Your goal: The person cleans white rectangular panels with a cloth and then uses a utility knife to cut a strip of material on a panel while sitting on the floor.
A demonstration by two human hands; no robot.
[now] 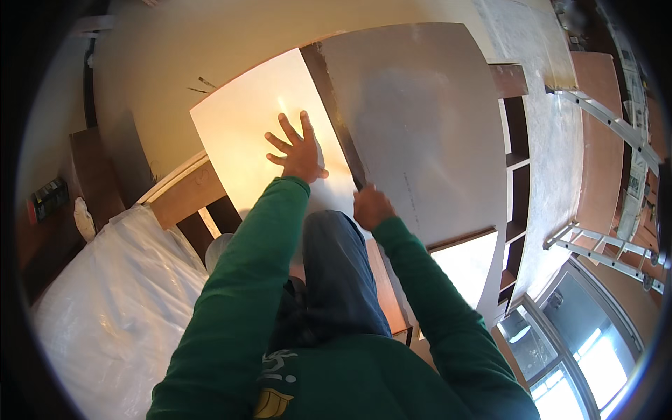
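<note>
My left hand (299, 154) lies flat with its fingers spread on a glossy white panel (238, 112). Beside that panel runs a narrow dark brown strip (332, 105), and to its right spreads a large grey board (427, 105). At the strip's near end my right hand (373, 208) is closed in a fist. Something dark and thin shows just above its knuckles, but the hand hides most of it and I cannot make out its kind. My bent knee in blue jeans (332, 252) is close below both hands.
Clear plastic sheeting (126, 308) covers something at lower left, beside a wooden frame (189, 196). A smaller white panel (469, 266) lies on the grey board. Dark open shelving (516, 182) runs along its right. Metal ladders (616, 122) and a window (581, 336) are farther right.
</note>
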